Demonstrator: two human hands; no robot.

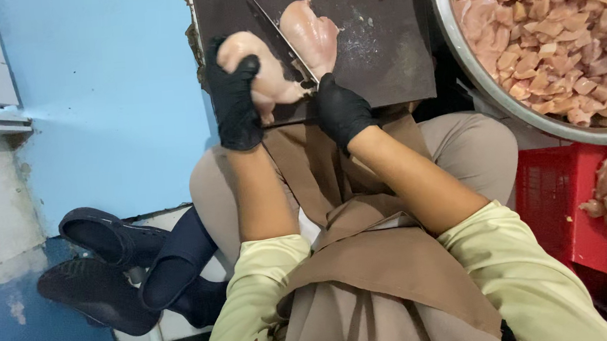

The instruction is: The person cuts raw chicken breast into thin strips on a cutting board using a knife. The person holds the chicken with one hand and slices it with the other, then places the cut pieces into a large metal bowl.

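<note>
A raw chicken breast (268,70) lies on the near edge of a dark cutting board (380,51), split by a knife (281,40) whose blade runs between it and a second piece of chicken (311,31) just beside it. The left hand (234,100), in a black glove, is clamped over the breast, fingers curled round its top. The right hand (342,111), also gloved black, is closed tight on the knife handle. A brown apron (367,258) covers the person's lap below the board. To the right, a big metal bowl (467,59) holds diced chicken, and a red crate (554,196) holds more whole pieces. Black shoes (104,270) rest on the floor at left.
</note>
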